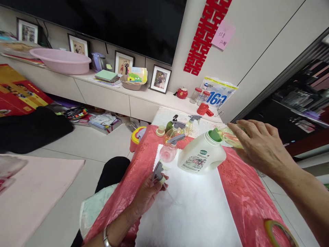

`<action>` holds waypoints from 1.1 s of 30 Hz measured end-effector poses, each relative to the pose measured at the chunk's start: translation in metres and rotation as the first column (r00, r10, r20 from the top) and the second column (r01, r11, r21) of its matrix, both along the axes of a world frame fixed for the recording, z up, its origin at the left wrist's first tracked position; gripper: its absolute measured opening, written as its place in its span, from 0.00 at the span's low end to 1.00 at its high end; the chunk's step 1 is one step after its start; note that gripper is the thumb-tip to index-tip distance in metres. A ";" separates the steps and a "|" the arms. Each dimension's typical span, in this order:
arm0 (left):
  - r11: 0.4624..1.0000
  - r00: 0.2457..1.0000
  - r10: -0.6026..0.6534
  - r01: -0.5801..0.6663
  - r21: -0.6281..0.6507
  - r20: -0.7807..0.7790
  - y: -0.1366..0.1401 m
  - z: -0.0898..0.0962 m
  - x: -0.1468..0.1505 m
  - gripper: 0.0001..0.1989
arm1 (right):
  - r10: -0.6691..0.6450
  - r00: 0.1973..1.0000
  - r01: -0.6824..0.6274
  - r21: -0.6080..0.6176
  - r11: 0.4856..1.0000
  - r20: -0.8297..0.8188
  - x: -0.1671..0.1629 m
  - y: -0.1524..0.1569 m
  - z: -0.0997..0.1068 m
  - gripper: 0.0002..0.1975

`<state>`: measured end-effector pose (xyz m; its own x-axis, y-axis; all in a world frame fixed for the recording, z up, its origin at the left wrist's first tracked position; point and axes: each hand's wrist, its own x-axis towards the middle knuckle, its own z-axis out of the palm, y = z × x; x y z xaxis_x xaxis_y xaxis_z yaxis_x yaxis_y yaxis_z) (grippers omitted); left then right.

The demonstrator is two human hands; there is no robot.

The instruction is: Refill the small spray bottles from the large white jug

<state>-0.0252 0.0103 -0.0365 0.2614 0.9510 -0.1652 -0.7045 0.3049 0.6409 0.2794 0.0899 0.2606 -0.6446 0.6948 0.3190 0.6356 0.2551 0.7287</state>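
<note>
Above red tablecloth (240,187), white sheet (190,216): gripping clear btl (229,136) in R hand (260,144), near-horiz. lengthwise, end at green fitting (215,134) of jug (202,154), just L of fingers (253,127); pinching spray head (158,171) in L hand (147,195), farther from fitting.

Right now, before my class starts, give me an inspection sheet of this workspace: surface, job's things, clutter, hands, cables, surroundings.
Surface: white sheet over a red tablecloth.
Job's things: large pale jug; pink spray bottle beside it, other bottles behind.
Clutter: tape roll near the tablecloth's right edge.
Hands: left hand holds a gray spray head; right hand holds a yellowish bottle tipped at the jug's green mouth.
Cables: dark cord below the television.
Surroundings: framed photos and pink basin on a long cabinet.
</note>
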 end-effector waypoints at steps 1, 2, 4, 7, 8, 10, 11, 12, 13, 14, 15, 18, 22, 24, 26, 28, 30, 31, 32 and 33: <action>1.000 1.000 0.001 -0.001 0.001 -0.001 0.000 0.000 0.000 0.21 | 0.001 1.000 -0.001 0.004 1.000 0.002 0.000 0.000 0.000 0.23; 1.000 1.000 0.002 -0.001 0.002 -0.002 0.000 0.000 0.000 0.20 | 0.002 1.000 -0.002 0.005 1.000 0.004 0.001 0.000 0.000 0.23; 1.000 1.000 0.004 -0.004 0.008 -0.002 -0.001 0.002 0.000 0.20 | -0.001 1.000 0.001 0.004 1.000 0.004 0.001 0.000 0.001 0.23; 1.000 1.000 0.008 -0.008 0.008 0.003 -0.001 0.003 0.001 0.20 | -0.007 1.000 0.007 -0.002 1.000 0.004 0.001 0.000 0.002 0.23; 1.000 1.000 0.008 -0.008 0.006 0.005 -0.001 0.003 0.001 0.20 | -0.008 1.000 0.008 -0.002 1.000 0.006 0.001 0.000 0.002 0.23; 1.000 1.000 0.011 -0.011 -0.001 0.004 0.000 0.002 0.001 0.20 | -0.004 1.000 0.004 -0.001 1.000 0.009 0.000 0.001 0.002 0.24; 1.000 1.000 0.011 -0.011 -0.003 0.004 0.000 0.002 0.001 0.20 | -0.002 1.000 0.002 0.003 1.000 0.009 -0.001 0.001 0.002 0.24; 1.000 1.000 0.012 -0.012 -0.003 0.004 0.000 0.002 0.001 0.21 | 0.002 1.000 -0.002 0.006 1.000 0.010 -0.001 0.001 0.002 0.24; 1.000 1.000 0.012 -0.012 -0.002 0.005 0.000 0.001 0.001 0.21 | 0.004 1.000 -0.004 0.009 1.000 0.011 -0.002 0.001 0.002 0.24; 1.000 1.000 0.012 -0.012 -0.002 0.004 0.000 0.001 0.001 0.21 | 0.007 1.000 -0.007 0.011 1.000 0.012 -0.002 0.001 0.002 0.24; 1.000 1.000 0.012 -0.012 -0.003 0.003 0.000 0.001 0.001 0.21 | 0.010 1.000 -0.010 0.013 1.000 0.013 -0.002 0.001 0.002 0.24; 1.000 1.000 0.014 -0.014 -0.014 -0.004 0.000 0.003 0.001 0.22 | 0.006 1.000 -0.006 0.009 1.000 0.013 -0.003 0.001 0.002 0.25; 1.000 1.000 0.017 -0.017 -0.021 -0.003 0.000 0.004 0.001 0.22 | -0.006 1.000 0.006 0.007 1.000 0.013 -0.002 0.001 0.003 0.26; 1.000 1.000 0.015 -0.016 -0.018 -0.001 0.000 0.004 0.001 0.22 | -0.003 1.000 0.002 0.005 1.000 0.014 -0.002 0.001 0.003 0.26; 1.000 1.000 0.012 -0.012 -0.013 0.000 -0.001 0.004 0.001 0.21 | 0.001 1.000 -0.001 0.000 1.000 0.016 -0.002 0.001 0.003 0.26; 1.000 1.000 0.012 -0.012 -0.010 -0.001 -0.001 0.003 0.001 0.21 | -0.004 1.000 0.004 -0.002 1.000 0.021 -0.001 0.001 0.003 0.26; 1.000 1.000 0.015 -0.015 -0.009 -0.001 -0.001 0.003 0.001 0.22 | -0.012 1.000 0.012 -0.003 1.000 0.024 -0.002 0.001 0.003 0.27; 1.000 1.000 0.016 -0.016 -0.008 -0.001 -0.001 0.002 0.001 0.22 | -0.015 1.000 0.015 -0.004 1.000 0.026 -0.002 0.002 0.003 0.27; 1.000 1.000 0.017 -0.017 -0.008 -0.002 -0.001 0.002 0.001 0.21 | -0.017 0.999 0.017 -0.006 1.000 0.028 -0.002 0.002 0.003 0.27; 1.000 1.000 0.018 -0.018 -0.006 -0.001 -0.001 0.002 0.002 0.21 | -0.015 0.999 0.015 -0.005 1.000 0.030 -0.002 0.003 0.003 0.27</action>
<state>-0.0236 0.0088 -0.0341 0.2445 0.9544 -0.1714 -0.7091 0.2966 0.6397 0.2778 0.0925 0.2633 -0.6430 0.7064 0.2959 0.6176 0.2498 0.7458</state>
